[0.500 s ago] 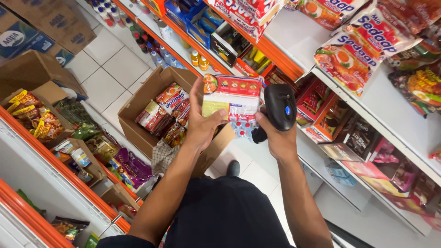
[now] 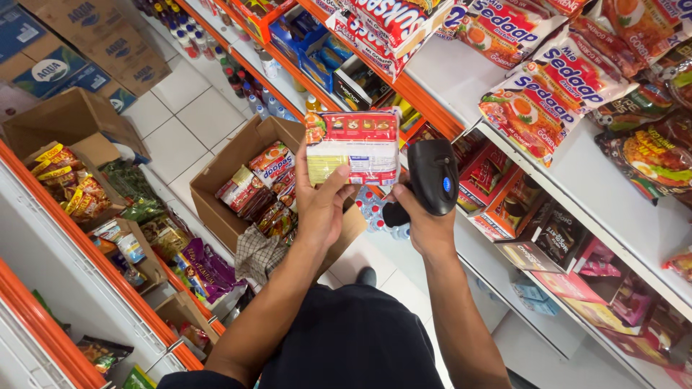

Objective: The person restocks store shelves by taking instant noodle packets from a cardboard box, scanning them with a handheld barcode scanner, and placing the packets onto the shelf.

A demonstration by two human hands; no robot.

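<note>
Two hands work: left hand (image 2: 323,205) now lifts the noodle packet (image 2: 353,147) higher, grip closed; right hand (image 2: 425,223) clasps the barcode scanner (image 2: 432,176) beside it, ready to scan.

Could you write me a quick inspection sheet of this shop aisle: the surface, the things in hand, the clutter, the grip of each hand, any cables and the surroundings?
Surface: white tiled floor between two runs of shelves; white shelf board on the right.
Things in hand: noodle packet, red and white, back side facing the camera; black handheld scanner beside it, its head near the packet.
Clutter: open cardboard box of packets on the floor; another open box further left.
Grip: left hand holds the packet by its lower edge; right hand is closed round the scanner handle.
Cables: nothing seen.
Surroundings: noodle packs on the right shelves, bottles on a low shelf ahead, snack bags on the left.
</note>
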